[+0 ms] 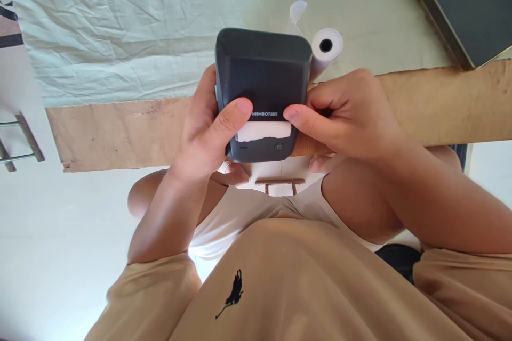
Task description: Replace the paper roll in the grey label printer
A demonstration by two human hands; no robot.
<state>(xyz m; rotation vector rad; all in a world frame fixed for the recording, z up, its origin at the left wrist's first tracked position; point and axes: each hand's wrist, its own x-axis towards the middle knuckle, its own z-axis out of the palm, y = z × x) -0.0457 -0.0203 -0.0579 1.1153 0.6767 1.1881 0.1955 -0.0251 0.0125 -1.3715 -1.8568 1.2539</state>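
A black label printer [264,74] marked NIIMBOT is held up between my hands above the table's near edge. A short strip of white paper [264,131] with a torn edge sticks out of its slot, just above a power button. My left hand [212,122] is closed round the printer's left side, thumb on the front near the lettering. My right hand [344,112] grips the right side, its thumb by the slot's right end and its other fingers curled, partly hidden. Behind the printer's right side stands a white paper roll [327,45] with a dark core and a loose curled end.
A pale wrinkled cloth [132,26] covers the table, leaving a bare wooden edge [120,136] along the front. At the far right lies a dark flat object with a metallic rim [460,5]. My legs are under the table edge.
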